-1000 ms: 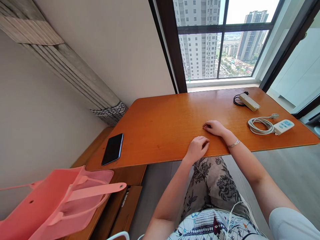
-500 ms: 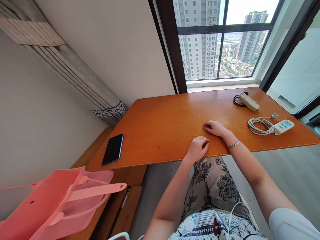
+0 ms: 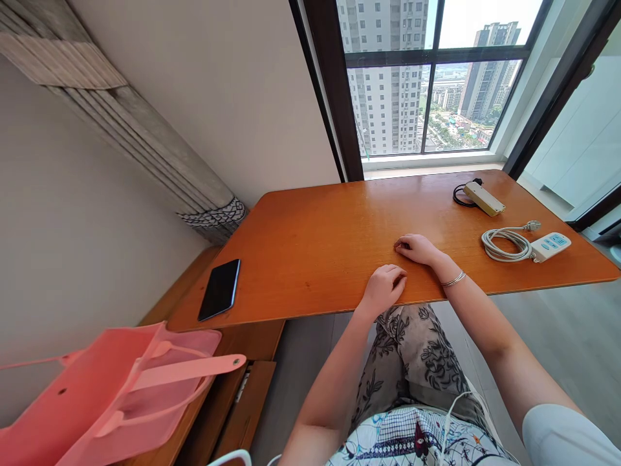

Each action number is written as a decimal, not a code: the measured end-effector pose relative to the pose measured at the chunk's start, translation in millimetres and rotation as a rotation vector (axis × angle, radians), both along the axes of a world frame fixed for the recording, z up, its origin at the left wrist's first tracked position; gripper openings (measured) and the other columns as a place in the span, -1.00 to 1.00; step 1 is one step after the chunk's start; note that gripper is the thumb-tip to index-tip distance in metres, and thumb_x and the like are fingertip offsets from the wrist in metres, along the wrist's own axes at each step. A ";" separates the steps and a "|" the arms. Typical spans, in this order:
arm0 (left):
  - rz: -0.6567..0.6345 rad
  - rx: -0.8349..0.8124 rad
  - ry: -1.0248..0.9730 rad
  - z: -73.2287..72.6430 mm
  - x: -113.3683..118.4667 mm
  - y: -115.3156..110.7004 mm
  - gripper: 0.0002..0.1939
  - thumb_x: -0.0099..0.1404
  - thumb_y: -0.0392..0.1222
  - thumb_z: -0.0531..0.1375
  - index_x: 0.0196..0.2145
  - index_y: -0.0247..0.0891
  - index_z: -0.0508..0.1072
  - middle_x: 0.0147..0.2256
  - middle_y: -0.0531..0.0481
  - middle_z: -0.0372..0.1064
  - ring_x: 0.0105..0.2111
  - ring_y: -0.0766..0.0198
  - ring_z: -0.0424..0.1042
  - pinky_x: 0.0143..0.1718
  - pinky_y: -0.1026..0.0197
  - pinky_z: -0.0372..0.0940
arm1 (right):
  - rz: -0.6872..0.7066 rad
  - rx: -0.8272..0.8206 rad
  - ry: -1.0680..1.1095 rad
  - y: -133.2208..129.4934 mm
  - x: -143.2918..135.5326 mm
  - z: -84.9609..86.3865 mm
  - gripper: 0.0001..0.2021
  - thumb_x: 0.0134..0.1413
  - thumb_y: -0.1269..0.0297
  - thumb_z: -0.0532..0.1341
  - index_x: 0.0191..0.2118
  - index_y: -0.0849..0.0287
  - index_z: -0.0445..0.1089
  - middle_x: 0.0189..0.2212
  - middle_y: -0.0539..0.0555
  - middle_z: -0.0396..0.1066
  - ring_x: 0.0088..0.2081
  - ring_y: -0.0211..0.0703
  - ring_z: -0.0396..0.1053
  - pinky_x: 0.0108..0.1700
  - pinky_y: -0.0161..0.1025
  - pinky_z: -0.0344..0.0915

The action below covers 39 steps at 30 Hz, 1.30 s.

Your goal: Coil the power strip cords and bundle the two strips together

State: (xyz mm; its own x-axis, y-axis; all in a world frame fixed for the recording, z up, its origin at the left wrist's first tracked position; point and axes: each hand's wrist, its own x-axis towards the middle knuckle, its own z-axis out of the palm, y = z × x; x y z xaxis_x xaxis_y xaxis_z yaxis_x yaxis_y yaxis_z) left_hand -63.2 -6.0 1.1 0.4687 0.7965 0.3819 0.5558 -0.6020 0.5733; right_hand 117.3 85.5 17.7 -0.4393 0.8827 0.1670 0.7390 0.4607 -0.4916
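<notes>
Both of my hands rest on the front part of the orange-brown wooden table [image 3: 301,259]. My left hand [image 3: 385,288] lies at the table's front edge with its fingers curled in and nothing visible in them. A little farther in and to the right, my right hand [image 3: 416,248] is loosely closed, fingertips down on the wood. Nearest to the right hand is a white power strip [image 3: 551,246] with its coiled grey cord [image 3: 504,248]. Behind that lies a beige power strip [image 3: 484,198] with a black cord. A black tablet [image 3: 219,289] lies at the table's left end.
An open pink bag [image 3: 116,388] with straps stands at the lower left on a wooden bench or cabinet [image 3: 257,395]. A window [image 3: 431,58] and wall border the table's far side. A gathered grey curtain [image 3: 160,155] hangs at the left.
</notes>
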 end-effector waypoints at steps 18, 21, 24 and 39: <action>0.009 -0.034 -0.002 2.4 0.6 0.3 -0.84 0.34 -0.30 0.12 -0.26 -0.23 0.51 -0.22 -0.12 0.55 -0.16 0.09 0.49 -0.06 0.05 0.37 | -0.005 0.000 -0.021 1.9 0.5 -1.6 -0.85 0.25 0.38 0.23 -0.15 0.15 0.57 -0.14 0.10 0.60 -0.13 -0.15 0.52 -0.06 -0.29 0.37; 0.009 -0.034 -0.004 2.3 0.7 0.7 -0.84 0.35 -0.30 0.11 -0.25 -0.24 0.51 -0.22 -0.13 0.54 -0.16 0.09 0.49 -0.06 0.05 0.37 | -0.010 -0.002 -0.035 2.7 -0.8 -1.0 -0.84 0.26 0.38 0.22 -0.15 0.16 0.57 -0.13 0.11 0.59 -0.12 -0.14 0.52 -0.06 -0.28 0.37; 0.008 -0.031 -0.009 1.8 0.7 1.4 -0.84 0.35 -0.30 0.12 -0.26 -0.24 0.52 -0.23 -0.12 0.54 -0.17 0.11 0.49 -0.07 0.06 0.36 | -0.017 0.000 -0.054 0.9 -3.0 2.0 -0.82 0.26 0.38 0.21 -0.12 0.18 0.57 -0.13 0.13 0.58 -0.11 -0.12 0.52 -0.04 -0.26 0.37; -0.014 -0.036 -0.025 0.4 -0.4 -0.1 -0.82 0.37 -0.24 0.10 -0.24 -0.21 0.53 -0.20 -0.10 0.56 -0.14 0.11 0.50 -0.07 0.05 0.39 | -0.433 0.523 -0.109 -93.7 117.8 4.5 -0.69 0.30 0.20 0.13 0.00 0.15 0.53 -0.02 0.23 0.51 0.01 0.14 0.44 0.07 0.09 0.30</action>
State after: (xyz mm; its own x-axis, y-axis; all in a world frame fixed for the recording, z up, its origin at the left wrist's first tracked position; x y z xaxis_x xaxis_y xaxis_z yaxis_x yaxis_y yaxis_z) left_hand -63.6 -6.1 1.5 0.4706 0.8035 0.3647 0.5327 -0.5882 0.6085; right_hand 235.1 -8.1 22.2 -0.1032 0.7981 0.5936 0.9428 0.2687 -0.1974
